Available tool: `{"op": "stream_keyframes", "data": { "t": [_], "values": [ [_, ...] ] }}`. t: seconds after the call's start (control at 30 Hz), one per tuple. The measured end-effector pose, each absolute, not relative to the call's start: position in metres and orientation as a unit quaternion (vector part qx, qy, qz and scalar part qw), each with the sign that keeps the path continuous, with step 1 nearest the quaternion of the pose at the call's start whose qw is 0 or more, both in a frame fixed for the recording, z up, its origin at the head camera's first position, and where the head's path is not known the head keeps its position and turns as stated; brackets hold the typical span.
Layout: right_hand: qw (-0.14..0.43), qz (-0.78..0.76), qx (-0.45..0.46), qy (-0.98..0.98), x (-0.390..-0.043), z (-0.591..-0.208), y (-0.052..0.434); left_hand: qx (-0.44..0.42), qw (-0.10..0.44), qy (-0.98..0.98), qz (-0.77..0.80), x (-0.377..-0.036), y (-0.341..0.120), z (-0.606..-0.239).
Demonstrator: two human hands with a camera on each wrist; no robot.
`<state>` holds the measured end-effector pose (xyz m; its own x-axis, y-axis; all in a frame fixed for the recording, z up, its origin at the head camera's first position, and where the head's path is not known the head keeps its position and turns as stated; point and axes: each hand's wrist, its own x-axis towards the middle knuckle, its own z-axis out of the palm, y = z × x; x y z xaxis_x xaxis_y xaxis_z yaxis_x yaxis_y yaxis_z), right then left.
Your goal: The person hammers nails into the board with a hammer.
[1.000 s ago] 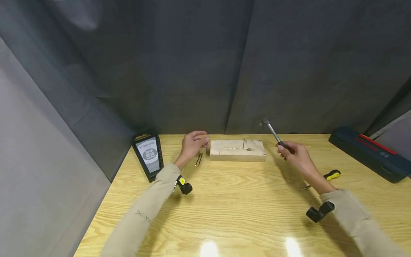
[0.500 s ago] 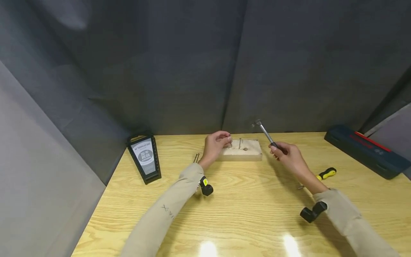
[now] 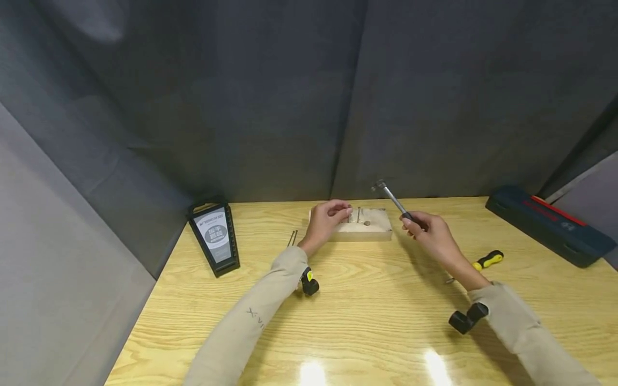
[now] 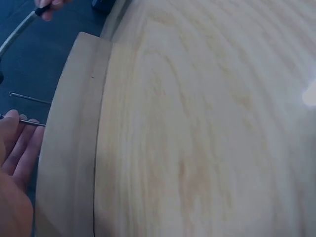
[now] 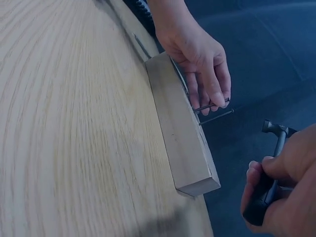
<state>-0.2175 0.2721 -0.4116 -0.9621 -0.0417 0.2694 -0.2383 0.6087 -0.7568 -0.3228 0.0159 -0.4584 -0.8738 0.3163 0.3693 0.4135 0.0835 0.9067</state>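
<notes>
The left hand (image 3: 327,219) reaches over the near left part of a pale wooden block (image 3: 372,229) that lies flat on the table (image 3: 367,311), close to the dark curtain (image 3: 289,96) at the far edge. Its fingers (image 5: 213,89) are curled and pinch a thin nail (image 5: 211,105), holding it upright on the top face of the block; in the left wrist view the same nail (image 4: 27,122) shows against the fingertips. A second nail (image 5: 217,117) stands in the block just beside the first, to its right, and no finger touches it. The right hand (image 3: 427,231) is wrapped around the black grip of a small hammer (image 3: 392,198), whose metal shaft slants up and to the left, so that the head hangs in the air above the right part of the block, near the nails but apart from them. In the right wrist view the hammer head (image 5: 274,129) is clear of both nails. Two more nails (image 3: 292,237) lie loose on the table to the left of the block. Farther left stands a black holder with a grey label (image 3: 214,236). A screwdriver with a yellow and black handle (image 3: 487,260) lies on the table beyond the right forearm, and a dark blue case with a red stripe (image 3: 545,225) rests near the right edge.
</notes>
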Motion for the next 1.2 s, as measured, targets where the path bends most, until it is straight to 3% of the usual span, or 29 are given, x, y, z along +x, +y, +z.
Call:
{"op": "stream_keyframes", "data": {
  "t": [0.27, 0.77, 1.03, 1.2],
  "values": [
    [0.162, 0.359, 0.152, -0.906, -0.218, -0.409, 0.263, -0.265, 0.051, -0.726, -0.633, -0.324, 0.015, -0.466],
    [0.160, 0.304, 0.180, -0.922, -0.219, -0.389, 0.247, -0.255, 0.046, -0.718, -0.646, -0.325, 0.013, -0.469],
    [0.302, 0.319, 0.204, -0.875, -0.221, -0.386, 0.237, -0.256, 0.035, -0.726, -0.637, -0.324, 0.009, -0.468],
    [0.214, 0.256, 0.200, -0.921, -0.217, -0.393, 0.239, -0.253, 0.037, -0.726, -0.638, -0.326, 0.011, -0.468]
  ]
}}
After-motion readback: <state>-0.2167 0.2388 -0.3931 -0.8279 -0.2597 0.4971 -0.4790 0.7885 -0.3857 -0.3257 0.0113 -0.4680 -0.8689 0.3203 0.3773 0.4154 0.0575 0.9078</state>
